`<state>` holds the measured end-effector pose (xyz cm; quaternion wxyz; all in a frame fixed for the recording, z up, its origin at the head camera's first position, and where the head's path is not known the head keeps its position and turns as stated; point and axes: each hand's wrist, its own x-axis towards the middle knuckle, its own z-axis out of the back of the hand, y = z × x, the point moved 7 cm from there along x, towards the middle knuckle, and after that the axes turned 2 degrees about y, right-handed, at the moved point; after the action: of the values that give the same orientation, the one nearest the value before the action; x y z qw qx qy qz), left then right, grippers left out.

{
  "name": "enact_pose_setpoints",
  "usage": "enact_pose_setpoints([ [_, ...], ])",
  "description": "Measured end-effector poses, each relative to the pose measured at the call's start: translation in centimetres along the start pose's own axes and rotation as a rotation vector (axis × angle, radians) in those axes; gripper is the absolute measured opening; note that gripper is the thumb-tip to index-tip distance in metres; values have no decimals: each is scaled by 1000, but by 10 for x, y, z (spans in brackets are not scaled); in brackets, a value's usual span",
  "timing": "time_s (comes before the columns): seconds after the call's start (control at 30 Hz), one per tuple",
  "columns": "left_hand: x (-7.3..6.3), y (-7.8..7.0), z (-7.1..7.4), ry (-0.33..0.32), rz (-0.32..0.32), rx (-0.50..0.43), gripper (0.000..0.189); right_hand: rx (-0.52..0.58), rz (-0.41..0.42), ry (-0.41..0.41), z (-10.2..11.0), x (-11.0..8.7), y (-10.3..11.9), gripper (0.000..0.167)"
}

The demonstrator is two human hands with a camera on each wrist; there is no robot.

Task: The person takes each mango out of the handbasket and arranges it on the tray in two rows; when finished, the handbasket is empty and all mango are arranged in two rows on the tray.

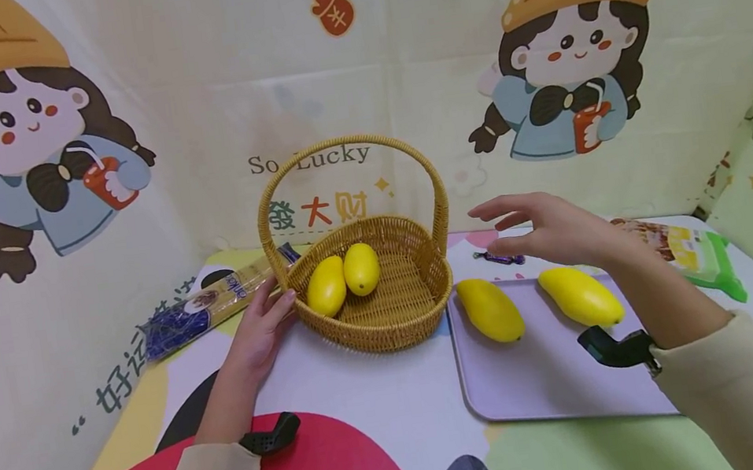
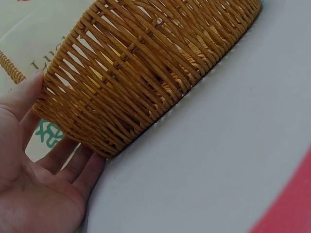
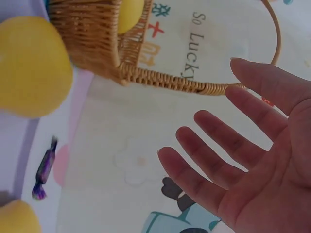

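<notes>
A wicker basket [image 1: 390, 335] with a tall arched handle stands at the back middle, with two yellow mangoes [image 1: 326, 288] in its left half. My left hand [image 1: 263, 329] touches the basket's left outer side. In the left wrist view its thumb is at the rim and its extended fingers [image 2: 90, 170] rest against the lower wall. My right hand [image 1: 548, 232] is raised above the far edge of a pale purple tray [image 1: 548, 395], fingers spread, holding nothing. On that tray lie a left mango [image 1: 491, 310] and a right mango [image 1: 580, 295].
Behind the tray lies a small purple-wrapped candy [image 1: 502, 257]. A long noodle-like packet [image 1: 207, 303] lies left of the basket, a green and white snack bag [image 1: 693, 253] at the right. A printed cloth [image 1: 387, 98] hangs behind the table.
</notes>
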<state>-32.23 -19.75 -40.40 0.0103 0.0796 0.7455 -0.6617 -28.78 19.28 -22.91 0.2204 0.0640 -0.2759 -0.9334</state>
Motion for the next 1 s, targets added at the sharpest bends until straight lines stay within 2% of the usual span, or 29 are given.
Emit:
enact_pose_setpoints([
  [0.5, 0, 1, 1, -1, 4, -21, 69, 99, 57, 120, -29, 44, 23, 49],
  [1.0, 3, 1, 1, 9, -3, -20, 69, 100, 18, 214, -52, 75, 43, 53],
])
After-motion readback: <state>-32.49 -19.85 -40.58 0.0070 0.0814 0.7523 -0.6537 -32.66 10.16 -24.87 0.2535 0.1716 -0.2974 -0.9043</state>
